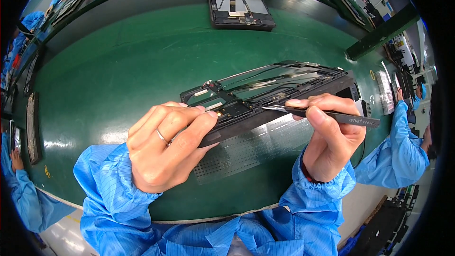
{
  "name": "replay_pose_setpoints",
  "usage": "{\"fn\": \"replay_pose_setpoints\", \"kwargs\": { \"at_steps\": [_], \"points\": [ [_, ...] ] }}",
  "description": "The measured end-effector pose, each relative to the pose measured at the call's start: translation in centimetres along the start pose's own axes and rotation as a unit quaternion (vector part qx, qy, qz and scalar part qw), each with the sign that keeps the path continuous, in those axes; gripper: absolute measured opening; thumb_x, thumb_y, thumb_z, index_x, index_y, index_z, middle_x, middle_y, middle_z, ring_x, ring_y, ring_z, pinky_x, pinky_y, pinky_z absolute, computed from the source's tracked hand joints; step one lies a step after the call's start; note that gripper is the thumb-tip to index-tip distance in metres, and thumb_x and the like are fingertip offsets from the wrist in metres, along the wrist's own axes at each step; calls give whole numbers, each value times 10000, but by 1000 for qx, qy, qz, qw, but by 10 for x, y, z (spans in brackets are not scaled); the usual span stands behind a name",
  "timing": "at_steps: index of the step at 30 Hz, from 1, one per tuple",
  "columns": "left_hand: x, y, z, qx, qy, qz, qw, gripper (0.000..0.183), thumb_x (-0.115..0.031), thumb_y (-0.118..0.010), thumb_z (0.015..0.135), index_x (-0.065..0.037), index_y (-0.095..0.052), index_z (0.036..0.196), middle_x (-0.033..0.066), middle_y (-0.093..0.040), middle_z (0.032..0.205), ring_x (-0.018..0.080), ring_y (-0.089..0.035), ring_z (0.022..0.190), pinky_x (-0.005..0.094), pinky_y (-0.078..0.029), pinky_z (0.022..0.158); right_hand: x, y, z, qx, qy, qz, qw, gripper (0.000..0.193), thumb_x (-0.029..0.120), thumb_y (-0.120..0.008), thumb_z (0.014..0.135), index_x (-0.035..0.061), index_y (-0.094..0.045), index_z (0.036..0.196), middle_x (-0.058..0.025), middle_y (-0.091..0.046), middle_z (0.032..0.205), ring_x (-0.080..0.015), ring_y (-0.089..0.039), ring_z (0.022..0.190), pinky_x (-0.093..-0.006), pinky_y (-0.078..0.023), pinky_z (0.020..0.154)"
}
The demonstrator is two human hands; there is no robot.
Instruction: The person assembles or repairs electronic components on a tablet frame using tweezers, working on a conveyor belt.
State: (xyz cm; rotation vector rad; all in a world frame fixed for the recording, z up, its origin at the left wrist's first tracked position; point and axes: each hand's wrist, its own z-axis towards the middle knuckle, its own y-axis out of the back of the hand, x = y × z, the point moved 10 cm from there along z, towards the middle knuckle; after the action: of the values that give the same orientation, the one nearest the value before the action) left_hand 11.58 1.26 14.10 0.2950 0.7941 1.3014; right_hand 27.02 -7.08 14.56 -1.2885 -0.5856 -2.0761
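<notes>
The black, rectangular plastic frame with exposed circuitry (pixel 251 104) tilts over the smooth green bench (pixel 118 85); it looks light and stiff, its thin inner strips likely fragile, so solid outer edges suit gripping. At the frame's left end, the left hand (pixel 163 144) clamps it, knuckles up. Right of centre, the right hand (pixel 332 132) pinches slim dark-grey tweezers (pixel 358 119), tips pointing left.
</notes>
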Motion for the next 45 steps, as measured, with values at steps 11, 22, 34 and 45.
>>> {"fn": "replay_pose_setpoints", "kwargs": {
  "at_steps": [11,22,34,45],
  "points": [
    [1,-1,-5,-15,-2,10,1000,399,-39,-684,431,9,-567,810,121,-548,744,234,-536,604,296,-463,575,0,-2,-4,5,-18,-23,1000,116,-14,-501,624,-45,-520,735,-130,-522,658,-262,-561,649,-327,-448,633],
    [-13,-7,6,4,-77,94,993,291,-42,-609,462,5,-531,738,106,-530,733,206,-517,619,313,-449,601,8,16,2,-48,27,77,996,143,-49,-548,622,-47,-524,762,-178,-586,749,-224,-569,679,-293,-429,680],
    [-8,116,-16,-14,43,360,932,372,110,-574,576,55,-494,935,223,-551,790,307,-548,706,361,-435,666,-1,53,-3,-101,2,43,994,135,20,-525,647,-48,-516,764,-165,-542,700,-281,-573,670,-348,-464,628],
    [182,57,1,25,-74,538,839,272,-60,-550,670,-92,-470,928,37,-504,820,208,-496,744,305,-429,613,-44,24,-8,-63,-112,11,992,124,2,-557,643,-35,-521,755,-140,-552,681,-259,-581,655,-304,-456,618]
  ]
}}
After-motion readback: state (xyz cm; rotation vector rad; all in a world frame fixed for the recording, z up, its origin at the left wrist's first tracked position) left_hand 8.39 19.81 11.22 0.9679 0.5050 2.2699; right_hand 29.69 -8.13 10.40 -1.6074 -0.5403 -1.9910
